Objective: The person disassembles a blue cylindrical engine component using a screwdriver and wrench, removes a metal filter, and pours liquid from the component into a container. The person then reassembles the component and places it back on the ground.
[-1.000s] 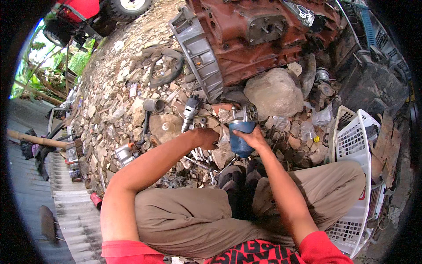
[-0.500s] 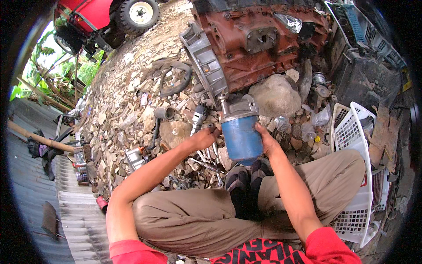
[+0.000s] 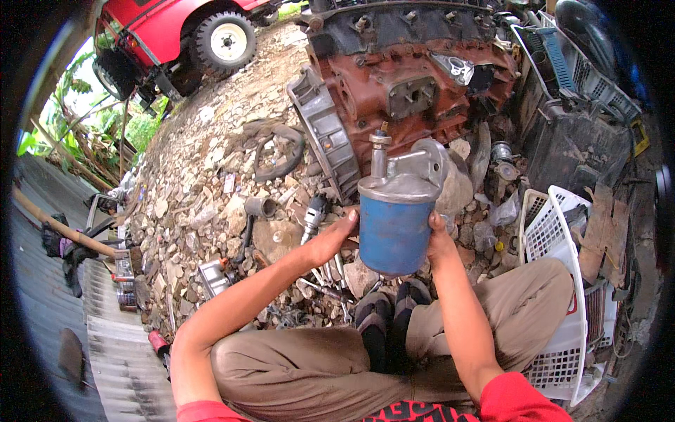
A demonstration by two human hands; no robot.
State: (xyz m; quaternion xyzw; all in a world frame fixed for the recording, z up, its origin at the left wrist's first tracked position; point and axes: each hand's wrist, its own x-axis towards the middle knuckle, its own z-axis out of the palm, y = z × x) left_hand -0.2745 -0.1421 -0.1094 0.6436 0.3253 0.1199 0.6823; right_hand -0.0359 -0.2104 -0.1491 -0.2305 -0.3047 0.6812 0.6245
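A blue oil filter housing point(image 3: 395, 235) with a grey cast-metal head hangs upright in front of me, above my shoes. A threaded fitting with a brass tip point(image 3: 380, 137) stands up from its head, beside a round flange. My right hand point(image 3: 441, 243) grips the housing's right side, its thumb on the blue wall and its other fingers mostly hidden. Against the left side rests my left hand point(image 3: 332, 239), its thumb raised along the wall. Its fingertips pass partly out of sight behind the housing.
Beyond the housing lies a red-brown engine block point(image 3: 365, 95) with a grey bell-shaped casting point(image 3: 327, 133). Loose tools, including an air ratchet point(image 3: 314, 214), lie on the stony ground. White plastic baskets point(image 3: 562, 232) stand at the right. A red vehicle point(image 3: 165, 35) is at the far left.
The housing has risen and tilted, so its metal head and fitting show more fully. My left hand has moved from beside the housing onto its left side. My right hand keeps its hold.
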